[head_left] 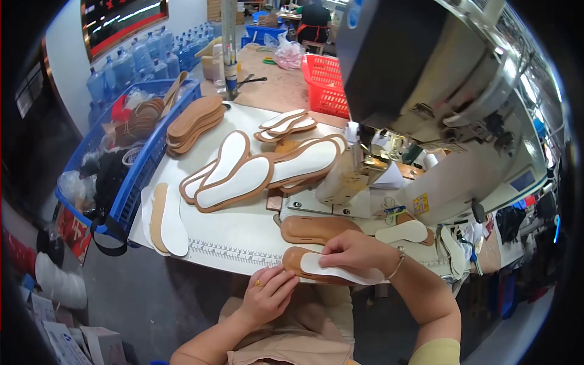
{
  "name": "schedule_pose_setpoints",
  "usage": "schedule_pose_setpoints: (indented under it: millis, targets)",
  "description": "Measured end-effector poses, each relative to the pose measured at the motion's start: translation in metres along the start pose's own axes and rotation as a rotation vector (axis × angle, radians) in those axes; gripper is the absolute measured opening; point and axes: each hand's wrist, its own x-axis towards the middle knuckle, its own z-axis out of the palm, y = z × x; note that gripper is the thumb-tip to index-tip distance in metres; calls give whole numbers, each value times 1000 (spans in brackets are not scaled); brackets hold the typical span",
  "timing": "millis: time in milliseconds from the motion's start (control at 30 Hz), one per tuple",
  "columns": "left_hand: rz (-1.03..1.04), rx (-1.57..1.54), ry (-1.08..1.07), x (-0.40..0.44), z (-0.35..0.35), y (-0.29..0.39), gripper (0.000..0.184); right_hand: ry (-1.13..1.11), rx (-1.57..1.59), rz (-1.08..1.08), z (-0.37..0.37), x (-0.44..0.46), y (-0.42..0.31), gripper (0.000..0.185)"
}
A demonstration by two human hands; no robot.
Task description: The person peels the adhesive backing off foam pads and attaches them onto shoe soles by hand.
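At the table's front edge lies a brown insole (292,259) with a white insole-shaped liner (313,266) over it. My right hand (356,250) pinches the white liner near its rounded end, and the liner's other end reaches right, past the brown edge. My left hand (269,296), with a ring on one finger, has its fingertips closed on the left end of the brown insole. Just behind them a second brown insole (319,230) lies flat. Several brown pieces with white liners (236,182) are piled left of the sewing machine (438,115).
A blue basket (131,188) full of bags and parts stands at the left. Stacked brown insoles (193,125) sit beside it. A measuring tape (234,252) runs along the table's front. A red basket (325,85) is behind the machine; a person (314,23) is farther back.
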Motion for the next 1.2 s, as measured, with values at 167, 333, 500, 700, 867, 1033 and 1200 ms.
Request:
schedule_pose_setpoints:
  millis: [167,333,500,700,867,1033,1200]
  targets:
    - [14,-32,-9,0,-3,-6,38,-20,81,20,16,30,6,24]
    - [31,-36,-11,-1,-2,-7,36,-12,105,58,16,35,11,24]
    - [33,-31,-9,-2,-1,-8,35,3,79,75,17,35,9,25]
    - [22,-32,-9,-1,-2,-8,34,10,83,78,18,34,7,26]
    - [9,-30,-32,3,-10,-7,30,37,62,91,20,36,6,27]
    - [185,-17,-115,22,-12,-13,22,50,14,102,19,36,0,28]
    - [93,-30,-149,28,-14,-8,25,-78,-75,8,5,23,3,33]
